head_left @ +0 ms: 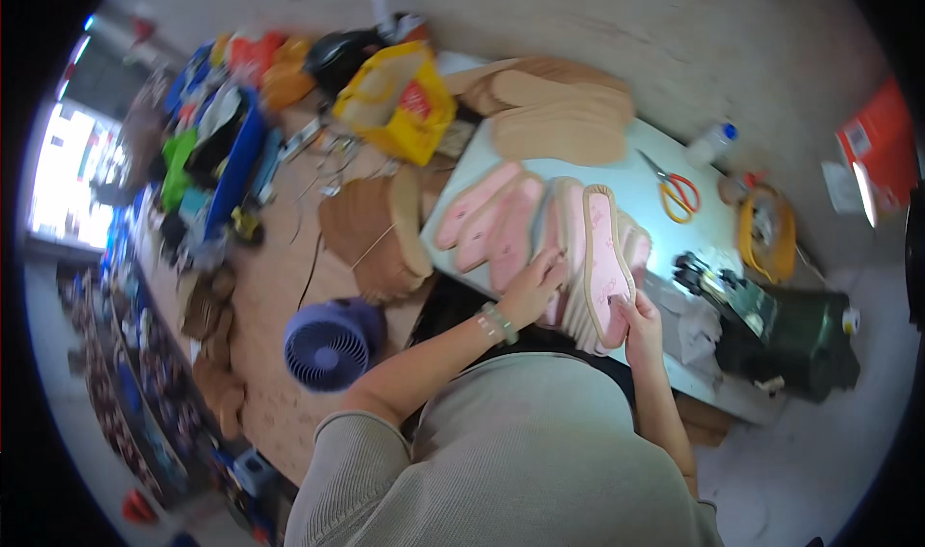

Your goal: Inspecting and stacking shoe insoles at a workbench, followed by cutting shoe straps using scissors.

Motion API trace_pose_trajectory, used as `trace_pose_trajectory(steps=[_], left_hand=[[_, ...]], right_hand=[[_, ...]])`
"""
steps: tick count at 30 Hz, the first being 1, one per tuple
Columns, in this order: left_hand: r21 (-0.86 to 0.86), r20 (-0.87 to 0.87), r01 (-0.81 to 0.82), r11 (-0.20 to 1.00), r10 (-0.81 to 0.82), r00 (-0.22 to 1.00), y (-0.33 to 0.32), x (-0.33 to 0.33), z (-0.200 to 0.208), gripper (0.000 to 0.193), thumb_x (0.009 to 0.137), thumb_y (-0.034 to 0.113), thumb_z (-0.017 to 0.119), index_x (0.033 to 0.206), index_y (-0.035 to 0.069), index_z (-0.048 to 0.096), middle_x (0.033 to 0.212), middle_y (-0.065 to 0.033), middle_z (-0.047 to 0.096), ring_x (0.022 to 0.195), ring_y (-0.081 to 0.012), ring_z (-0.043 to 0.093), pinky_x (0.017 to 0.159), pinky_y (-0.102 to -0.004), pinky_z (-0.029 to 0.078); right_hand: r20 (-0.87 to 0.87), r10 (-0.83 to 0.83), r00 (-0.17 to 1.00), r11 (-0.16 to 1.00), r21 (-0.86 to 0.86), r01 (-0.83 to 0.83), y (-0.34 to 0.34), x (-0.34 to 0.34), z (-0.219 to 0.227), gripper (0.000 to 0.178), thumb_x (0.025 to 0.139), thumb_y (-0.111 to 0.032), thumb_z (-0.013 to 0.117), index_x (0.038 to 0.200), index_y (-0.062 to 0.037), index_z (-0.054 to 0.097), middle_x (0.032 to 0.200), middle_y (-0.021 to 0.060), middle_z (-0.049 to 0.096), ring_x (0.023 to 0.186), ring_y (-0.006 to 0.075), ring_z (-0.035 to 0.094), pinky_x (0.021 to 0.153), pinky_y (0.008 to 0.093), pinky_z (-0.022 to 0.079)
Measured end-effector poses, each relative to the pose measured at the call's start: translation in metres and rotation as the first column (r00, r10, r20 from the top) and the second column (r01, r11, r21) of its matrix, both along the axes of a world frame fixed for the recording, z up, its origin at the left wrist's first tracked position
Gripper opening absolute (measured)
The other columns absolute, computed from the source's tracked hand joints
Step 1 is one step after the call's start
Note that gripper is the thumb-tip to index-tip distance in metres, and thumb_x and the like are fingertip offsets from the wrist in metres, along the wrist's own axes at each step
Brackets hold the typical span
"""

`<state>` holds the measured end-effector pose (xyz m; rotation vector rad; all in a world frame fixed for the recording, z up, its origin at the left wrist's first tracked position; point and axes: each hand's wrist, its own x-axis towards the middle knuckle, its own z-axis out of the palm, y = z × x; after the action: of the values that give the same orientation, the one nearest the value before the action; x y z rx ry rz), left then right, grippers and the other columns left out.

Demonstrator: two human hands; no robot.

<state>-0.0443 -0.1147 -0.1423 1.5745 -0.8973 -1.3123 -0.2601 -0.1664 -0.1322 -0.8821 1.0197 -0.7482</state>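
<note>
Pink insoles with tan edging lie on the white table (462, 173). My right hand (644, 327) pinches the lower end of one pink insole (601, 248), its thumb on the top face. That insole rests over a pile of others, whose layered edges (581, 323) show beneath it. My left hand (530, 292) is at the pile's left side, its fingers closed at the edge of another pink insole (557, 224); the fingertips are partly hidden. Farther left, several pink insoles (474, 205) lie fanned out and overlapping.
Tan sheets of material (564, 123) lie at the table's back, near orange-handled scissors (678, 200). A dark green sewing machine (800, 340) stands at right, beside a yellow basket (768, 234). Leftward are a tan bundle (371, 234), a purple fan (332, 345), a yellow bag (400, 104) and a blue crate (236, 166).
</note>
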Motion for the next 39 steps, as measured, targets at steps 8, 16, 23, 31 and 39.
trace_pose_trajectory(steps=[8, 16, 23, 31, 39], left_hand=[[0.232, 0.417, -0.593, 0.771, 0.472, 0.776, 0.288, 0.08, -0.107, 0.027, 0.092, 0.026, 0.059, 0.105, 0.003, 0.062, 0.083, -0.0046, 0.064, 0.071, -0.0142, 0.059, 0.07, -0.0289, 0.049], [0.058, 0.138, -0.998, -0.039, 0.99, -0.031, 0.323, 0.1, -0.149, 0.029, 0.081, 0.014, 0.074, 0.098, 0.002, 0.055, 0.078, 0.0013, 0.054, 0.06, -0.0089, 0.05, 0.048, -0.0253, 0.041], [-0.263, 0.148, -0.95, -0.168, 0.966, -0.212, 0.292, 0.117, -0.171, 0.037, 0.08, 0.012, 0.075, 0.112, 0.0, 0.06, 0.105, -0.0099, 0.066, 0.089, -0.0187, 0.062, 0.081, -0.0285, 0.047], [-0.103, 0.577, -0.98, -0.169, 0.792, -0.197, 0.27, 0.127, -0.172, 0.042, 0.089, 0.029, 0.067, 0.117, -0.001, 0.06, 0.117, -0.0126, 0.065, 0.1, -0.0253, 0.061, 0.089, -0.0298, 0.044], [-0.245, 0.204, -0.942, -0.23, 0.937, -0.282, 0.281, 0.125, -0.192, 0.024, 0.088, 0.01, 0.064, 0.107, -0.006, 0.062, 0.105, -0.0117, 0.066, 0.092, -0.0208, 0.06, 0.085, -0.0292, 0.046]], right_hand=[[-0.194, 0.337, 0.921, 0.928, -0.095, -0.359, -0.028, 0.129, -0.001, 0.029, 0.092, -0.013, 0.058, 0.117, 0.0014, 0.058, 0.099, 0.0027, 0.062, 0.075, 0.0067, 0.056, 0.063, 0.021, 0.044], [-0.354, 0.412, 0.84, 0.88, -0.086, -0.468, -0.01, 0.134, -0.018, 0.022, 0.092, -0.016, 0.058, 0.109, -0.0029, 0.064, 0.086, 0.0025, 0.065, 0.075, 0.007, 0.057, 0.066, 0.0201, 0.044], [-0.35, 0.411, 0.842, 0.893, -0.028, -0.448, -0.008, 0.116, -0.02, 0.02, 0.094, -0.014, 0.056, 0.106, -0.0026, 0.066, 0.089, 0.0022, 0.066, 0.078, 0.0068, 0.06, 0.065, 0.0207, 0.044], [-0.331, 0.347, 0.877, 0.927, -0.02, -0.374, -0.006, 0.101, -0.02, 0.019, 0.093, -0.012, 0.058, 0.105, 0.0007, 0.065, 0.088, 0.0041, 0.067, 0.076, 0.0076, 0.06, 0.064, 0.0193, 0.044], [-0.303, 0.341, 0.89, 0.933, -0.011, -0.36, -0.012, 0.094, -0.03, 0.019, 0.093, -0.012, 0.056, 0.104, 0.0002, 0.066, 0.09, 0.004, 0.068, 0.077, 0.0092, 0.063, 0.067, 0.0206, 0.046]])
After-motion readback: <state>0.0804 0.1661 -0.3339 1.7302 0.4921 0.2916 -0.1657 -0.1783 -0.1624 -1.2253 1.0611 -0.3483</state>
